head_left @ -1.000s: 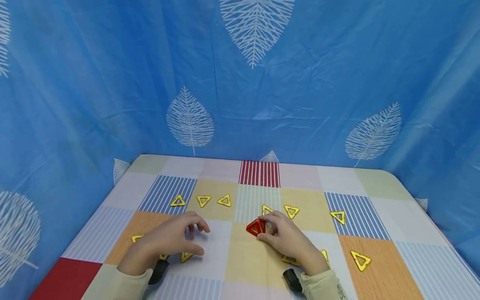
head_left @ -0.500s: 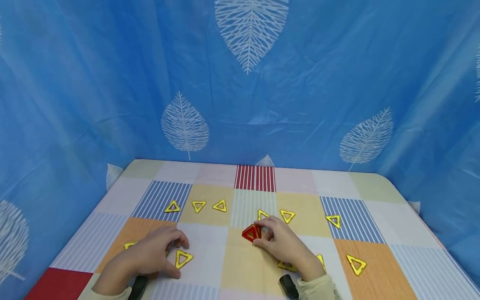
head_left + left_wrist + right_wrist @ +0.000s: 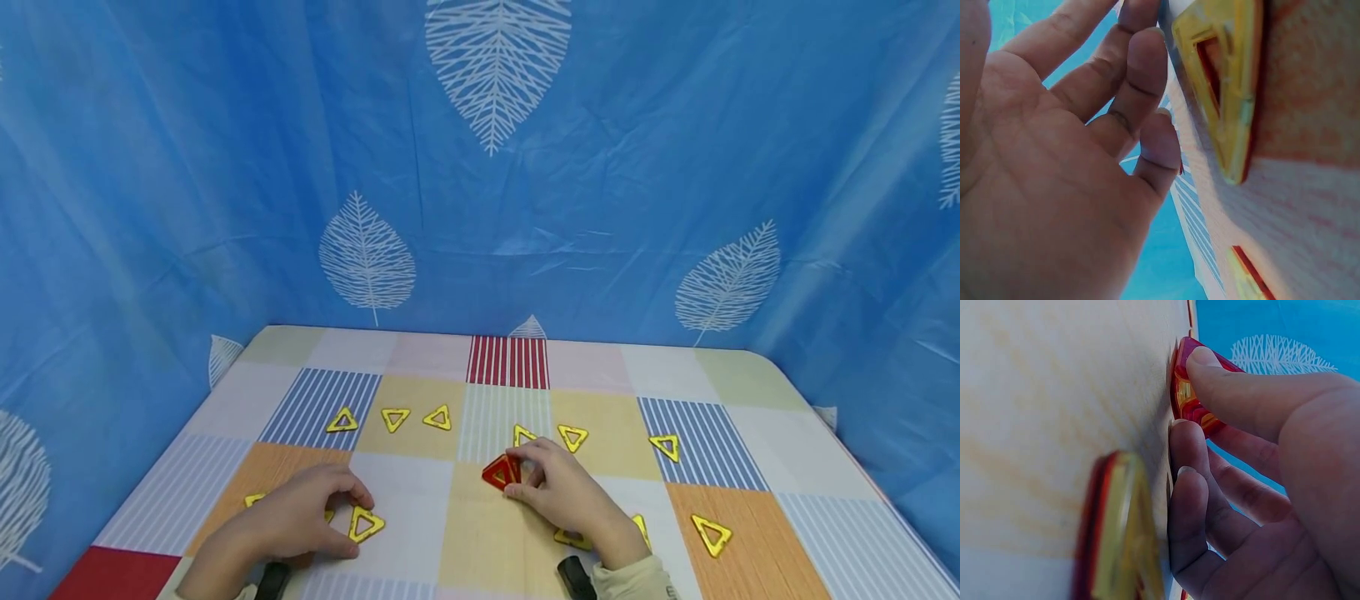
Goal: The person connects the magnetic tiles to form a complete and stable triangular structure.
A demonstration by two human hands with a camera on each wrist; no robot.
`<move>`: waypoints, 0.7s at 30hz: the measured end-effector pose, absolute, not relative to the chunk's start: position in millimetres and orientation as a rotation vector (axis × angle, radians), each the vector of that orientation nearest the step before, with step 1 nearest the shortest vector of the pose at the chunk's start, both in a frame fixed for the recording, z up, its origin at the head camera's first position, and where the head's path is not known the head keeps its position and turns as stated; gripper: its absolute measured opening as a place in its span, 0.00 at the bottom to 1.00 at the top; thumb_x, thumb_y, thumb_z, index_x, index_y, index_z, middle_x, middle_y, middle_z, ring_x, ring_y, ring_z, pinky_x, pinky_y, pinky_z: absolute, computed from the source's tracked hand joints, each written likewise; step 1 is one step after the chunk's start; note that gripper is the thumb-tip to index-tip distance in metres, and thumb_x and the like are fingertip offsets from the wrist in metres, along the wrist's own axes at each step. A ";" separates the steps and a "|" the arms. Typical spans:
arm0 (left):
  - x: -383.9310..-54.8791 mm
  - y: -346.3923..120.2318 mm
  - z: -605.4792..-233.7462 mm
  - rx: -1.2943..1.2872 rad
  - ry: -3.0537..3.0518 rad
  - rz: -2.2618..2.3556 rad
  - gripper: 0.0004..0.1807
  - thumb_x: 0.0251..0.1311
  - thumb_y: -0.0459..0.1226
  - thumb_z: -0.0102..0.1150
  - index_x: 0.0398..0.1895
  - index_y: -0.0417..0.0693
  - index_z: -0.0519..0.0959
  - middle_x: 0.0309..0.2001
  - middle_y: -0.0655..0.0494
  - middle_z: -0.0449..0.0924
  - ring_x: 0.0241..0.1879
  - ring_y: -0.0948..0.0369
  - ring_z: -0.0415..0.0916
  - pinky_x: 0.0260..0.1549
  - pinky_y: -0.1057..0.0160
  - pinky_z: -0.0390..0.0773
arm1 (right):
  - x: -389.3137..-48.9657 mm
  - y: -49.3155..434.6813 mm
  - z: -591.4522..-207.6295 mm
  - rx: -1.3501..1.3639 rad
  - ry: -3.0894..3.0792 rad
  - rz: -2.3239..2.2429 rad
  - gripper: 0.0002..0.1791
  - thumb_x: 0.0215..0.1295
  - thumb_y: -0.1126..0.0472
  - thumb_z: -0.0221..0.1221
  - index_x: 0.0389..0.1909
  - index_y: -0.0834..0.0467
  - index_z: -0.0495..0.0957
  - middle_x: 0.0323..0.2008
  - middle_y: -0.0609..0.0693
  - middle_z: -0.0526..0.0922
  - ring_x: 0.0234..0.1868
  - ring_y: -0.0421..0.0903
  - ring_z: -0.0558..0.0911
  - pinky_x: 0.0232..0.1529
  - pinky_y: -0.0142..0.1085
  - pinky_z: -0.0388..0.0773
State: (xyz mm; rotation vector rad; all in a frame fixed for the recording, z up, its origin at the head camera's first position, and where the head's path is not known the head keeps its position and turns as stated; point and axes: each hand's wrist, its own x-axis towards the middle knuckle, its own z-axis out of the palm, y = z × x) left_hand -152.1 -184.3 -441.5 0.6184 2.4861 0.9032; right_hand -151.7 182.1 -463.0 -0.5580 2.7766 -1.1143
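Blue leaf-printed cloth [image 3: 465, 217] hangs behind the patchwork surface [image 3: 412, 537]. Near its middle, the right hand [image 3: 564, 493] pinches a red triangular piece [image 3: 495, 473]; the left hand [image 3: 296, 518] curves loosely parted fingers about a yellow triangle [image 3: 372, 529], whether touching I can't tell.

A creased blue curtain [image 3: 637, 133], printed with white skeleton leaves [image 3: 367, 250], hangs behind and along both sides of a patchwork tablecloth [image 3: 795, 450]. The cloth's squares [image 3: 757, 533] mix pale plains, orange wood-grain, solid red and several stripes; its far corners are rounded.
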 end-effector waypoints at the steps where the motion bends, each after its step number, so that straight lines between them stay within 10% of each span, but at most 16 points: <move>1: -152.7 -183.4 -441.4 0.635 2.493 0.894 0.21 0.43 0.48 0.82 0.40 0.61 0.84 0.39 0.68 0.77 0.40 0.59 0.70 0.43 0.57 0.74 | -151.5 182.0 -463.0 -0.560 2.779 -1.112 0.27 0.63 0.54 0.70 0.59 0.62 0.79 0.45 0.49 0.76 0.30 0.36 0.74 0.30 0.33 0.74; 21: -161.2 -110.7 -434.0 0.954 2.415 1.021 0.20 0.44 0.42 0.82 0.43 0.56 0.87 0.38 0.71 0.78 0.36 0.63 0.73 0.37 0.63 0.75 | -151.3 182.8 -466.8 -0.580 2.771 -1.143 0.26 0.63 0.55 0.70 0.59 0.63 0.79 0.45 0.49 0.76 0.31 0.37 0.74 0.31 0.33 0.74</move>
